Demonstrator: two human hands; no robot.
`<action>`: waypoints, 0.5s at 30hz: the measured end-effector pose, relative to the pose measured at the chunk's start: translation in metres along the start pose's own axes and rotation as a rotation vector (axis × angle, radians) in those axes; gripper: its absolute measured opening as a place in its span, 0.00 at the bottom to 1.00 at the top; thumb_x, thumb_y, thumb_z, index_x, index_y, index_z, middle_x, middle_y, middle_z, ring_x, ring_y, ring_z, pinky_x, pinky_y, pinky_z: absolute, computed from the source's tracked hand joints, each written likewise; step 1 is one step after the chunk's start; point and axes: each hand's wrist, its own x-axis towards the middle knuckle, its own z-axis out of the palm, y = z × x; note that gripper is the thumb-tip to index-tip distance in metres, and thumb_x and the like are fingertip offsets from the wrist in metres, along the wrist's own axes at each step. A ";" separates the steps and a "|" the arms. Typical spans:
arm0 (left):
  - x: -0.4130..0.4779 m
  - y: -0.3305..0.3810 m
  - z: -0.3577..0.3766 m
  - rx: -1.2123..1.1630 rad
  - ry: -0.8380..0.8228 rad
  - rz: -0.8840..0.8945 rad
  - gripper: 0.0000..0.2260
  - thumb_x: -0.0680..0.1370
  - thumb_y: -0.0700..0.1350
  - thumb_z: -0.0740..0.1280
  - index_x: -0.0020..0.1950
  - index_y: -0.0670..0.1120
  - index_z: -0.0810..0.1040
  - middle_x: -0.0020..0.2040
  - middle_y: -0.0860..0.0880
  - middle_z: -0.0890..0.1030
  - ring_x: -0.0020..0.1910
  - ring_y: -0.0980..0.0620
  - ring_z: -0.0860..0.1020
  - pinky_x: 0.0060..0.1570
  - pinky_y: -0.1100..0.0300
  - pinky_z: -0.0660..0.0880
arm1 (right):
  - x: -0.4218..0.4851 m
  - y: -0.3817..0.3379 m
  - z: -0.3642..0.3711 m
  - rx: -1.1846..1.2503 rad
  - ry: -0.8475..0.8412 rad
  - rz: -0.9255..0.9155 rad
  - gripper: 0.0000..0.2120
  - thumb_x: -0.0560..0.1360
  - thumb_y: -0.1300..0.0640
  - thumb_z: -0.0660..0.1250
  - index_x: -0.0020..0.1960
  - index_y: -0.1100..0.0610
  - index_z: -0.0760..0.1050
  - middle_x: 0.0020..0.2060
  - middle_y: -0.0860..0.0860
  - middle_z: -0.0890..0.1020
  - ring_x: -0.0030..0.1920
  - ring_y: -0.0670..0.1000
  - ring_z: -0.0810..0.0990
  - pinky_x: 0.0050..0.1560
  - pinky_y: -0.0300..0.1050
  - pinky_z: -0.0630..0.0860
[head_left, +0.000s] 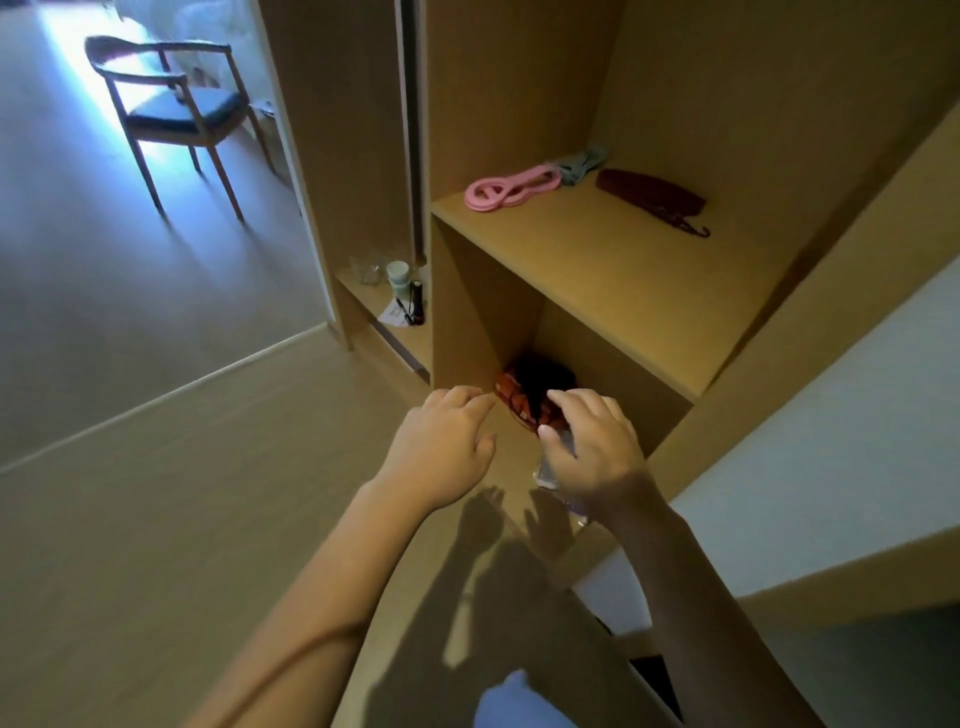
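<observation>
Depth decides the coming move: the red and black bundle (522, 397) lies at the centre of the frame, on the floor of the wardrobe's lower compartment (613, 358). It is pushed toward the left wall and partly lost in shadow, so I cannot tell what it is made of. In the picture it sits just above and between the two hands, farther in than both. Its visible red edge runs diagonally from upper left to lower right and ends just beside the thumb of the right hand (592, 447). That hand is the nearer one. Its fingers are curled, and it pinches a clear plastic wrapper (551, 470) that hangs below the palm. The left hand (447, 447) hovers left of the bundle, palm down, fingers relaxed and slightly spread, holding nothing. Its fingertips are close to the red edge but apart from it. I judge that the free left hand must go up and right in the frame to take hold. Pink hangers (511, 187) lie on the shelf above.
</observation>
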 end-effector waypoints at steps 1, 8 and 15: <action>0.016 -0.007 -0.003 -0.001 0.008 0.007 0.21 0.79 0.49 0.57 0.72 0.49 0.63 0.71 0.49 0.67 0.68 0.48 0.66 0.65 0.53 0.67 | 0.014 0.001 0.003 0.007 0.050 -0.008 0.22 0.76 0.50 0.54 0.67 0.57 0.69 0.63 0.54 0.74 0.64 0.53 0.69 0.65 0.47 0.64; 0.138 -0.036 -0.014 0.001 0.022 0.052 0.21 0.79 0.50 0.58 0.72 0.50 0.62 0.71 0.50 0.67 0.69 0.49 0.66 0.66 0.53 0.67 | 0.128 0.017 0.006 -0.023 0.204 -0.081 0.22 0.74 0.49 0.55 0.57 0.62 0.76 0.51 0.58 0.81 0.50 0.58 0.79 0.51 0.47 0.74; 0.281 -0.042 -0.025 -0.077 0.082 0.148 0.18 0.78 0.48 0.61 0.68 0.49 0.68 0.67 0.49 0.72 0.65 0.50 0.71 0.64 0.52 0.71 | 0.252 0.051 -0.025 -0.038 0.139 0.010 0.22 0.77 0.47 0.57 0.67 0.57 0.68 0.64 0.55 0.73 0.63 0.54 0.69 0.60 0.46 0.66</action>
